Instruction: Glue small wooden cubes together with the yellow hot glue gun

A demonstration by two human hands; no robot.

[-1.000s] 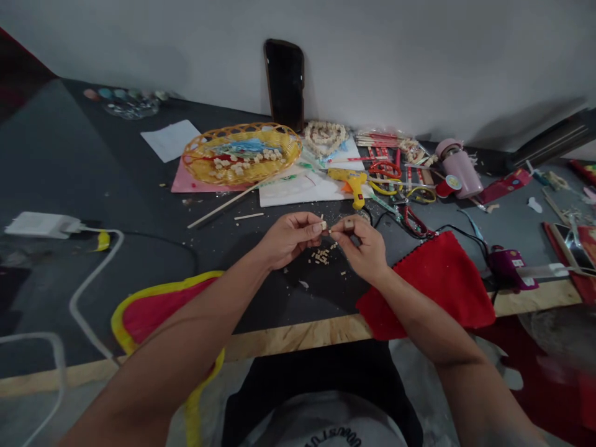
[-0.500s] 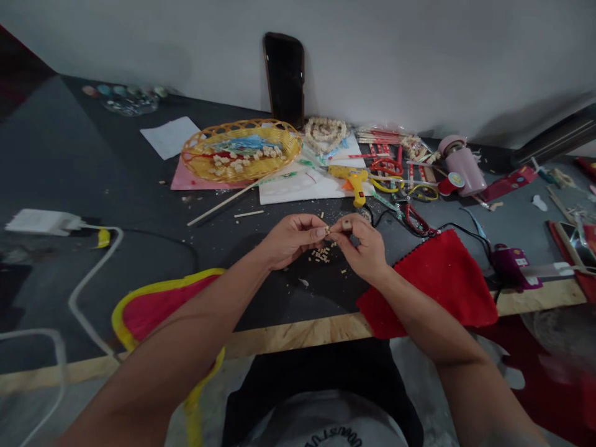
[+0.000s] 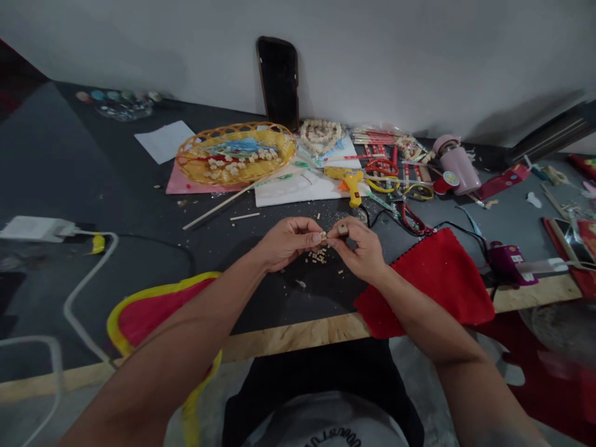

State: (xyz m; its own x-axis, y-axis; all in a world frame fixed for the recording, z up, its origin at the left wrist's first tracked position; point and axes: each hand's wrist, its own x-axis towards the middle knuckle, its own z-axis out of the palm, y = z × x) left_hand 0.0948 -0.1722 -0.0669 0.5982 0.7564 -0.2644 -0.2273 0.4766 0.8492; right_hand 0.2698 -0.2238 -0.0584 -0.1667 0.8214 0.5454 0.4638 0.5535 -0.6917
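Note:
My left hand [image 3: 293,242] is closed, thumb and forefinger pinching a small pale wooden piece [image 3: 323,236]. My right hand [image 3: 357,248] meets it fingertip to fingertip, also pinched at the piece's right side; whether it grips a second bit is too small to tell. A small brownish block-like thing [image 3: 343,230] shows at the bent fingers of the right hand. Just below the fingertips, a little heap of short pale wooden bits [image 3: 317,256] lies on the dark tabletop [image 3: 261,298].
Behind the hands are a yellow wicker basket [image 3: 186,162] with pale clusters, a yellow glue gun [image 3: 349,180], scissors [image 3: 421,191] and a leaning phone [image 3: 279,81]. A red cloth [image 3: 442,273] lies right, a pink bottle [image 3: 459,164] beyond. A white cable [image 3: 88,279] runs left.
The whole view has shifted slightly, so things sit a little further left. Both hands stay together in the same pinch, with only small finger movement around the wooden piece.

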